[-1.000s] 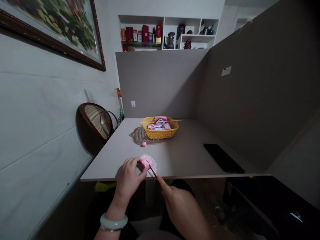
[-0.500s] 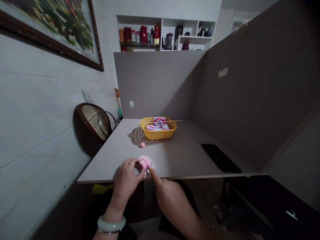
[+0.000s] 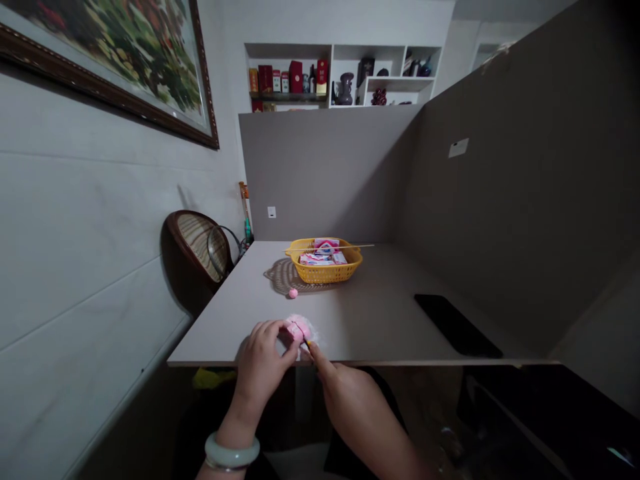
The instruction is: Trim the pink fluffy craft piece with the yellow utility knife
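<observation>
The left hand's fingers (image 3: 270, 331) are curled and held close together, their tips pressed against the left side of a pink fluffy piece (image 3: 299, 328). The right hand's forefinger (image 3: 318, 355) stretches toward the piece's lower right side, and a thin dark stick (image 3: 303, 335) with a yellow spot near its end (image 3: 309, 343) runs from there across the pink surface. The right fingertips seem to pinch that stick, though the grip is too small to see clearly. The right hand (image 3: 347, 393) stays otherwise closed, with no spread fingers showing.

The pink piece sits at the near edge of a grey table (image 3: 220, 327), between the two hands. There are two hands and one pale green bangle (image 3: 232, 452), on the left wrist. Farther along the table lie one small pink ball (image 3: 293, 293) and one woven mat (image 3: 281, 277). The ball touches the mat's near edge. One yellow plastic basket (image 3: 325, 273) overlaps the mat and holds several pink-and-white boxes (image 3: 316, 259), with one wooden skewer (image 3: 345, 247) lying across it. One black phone (image 3: 456, 325) lies off to the right.
</observation>
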`<state>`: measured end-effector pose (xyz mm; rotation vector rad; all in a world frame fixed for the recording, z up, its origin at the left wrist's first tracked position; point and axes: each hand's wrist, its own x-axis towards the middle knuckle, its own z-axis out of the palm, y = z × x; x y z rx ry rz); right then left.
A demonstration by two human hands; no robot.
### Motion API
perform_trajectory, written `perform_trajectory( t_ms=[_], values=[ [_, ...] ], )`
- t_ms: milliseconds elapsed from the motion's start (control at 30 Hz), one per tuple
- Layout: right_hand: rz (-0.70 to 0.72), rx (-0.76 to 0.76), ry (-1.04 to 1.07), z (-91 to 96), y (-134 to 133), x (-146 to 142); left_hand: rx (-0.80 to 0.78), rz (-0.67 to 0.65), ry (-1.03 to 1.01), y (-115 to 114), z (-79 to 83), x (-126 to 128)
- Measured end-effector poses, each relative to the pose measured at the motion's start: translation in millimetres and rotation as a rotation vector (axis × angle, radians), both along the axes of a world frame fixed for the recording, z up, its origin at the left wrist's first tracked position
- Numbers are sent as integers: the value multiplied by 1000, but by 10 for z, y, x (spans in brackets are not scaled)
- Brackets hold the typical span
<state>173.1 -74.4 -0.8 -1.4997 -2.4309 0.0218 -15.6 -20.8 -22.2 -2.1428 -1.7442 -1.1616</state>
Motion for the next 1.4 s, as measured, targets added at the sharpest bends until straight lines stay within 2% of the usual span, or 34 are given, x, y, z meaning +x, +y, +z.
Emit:
perform_trajectory(
  t_ms=[133, 367, 567, 767, 967, 1200, 1400],
  values=[
    [1, 19, -94, -53, -103, 141, 2, -15, 1, -12, 8, 7],
    [-4, 92, 98, -7, 18, -8, -9, 7, 6, -1, 26, -1],
    [22, 44, 49, -38, -120, 163, 6, -20, -1, -7, 9, 2],
    [-9, 87, 41, -29, 41, -29, 9, -1, -9, -7, 18, 9],
    [10, -17, -20, -37, -125, 129, 9, -5, -1, -35, 38, 18],
    [17, 20, 22, -6, 39, -30, 22, 18, 4, -10, 12, 10],
    [-9, -80, -15, -65, -119, 121, 36, 5, 12, -37, 41, 26]
  ],
)
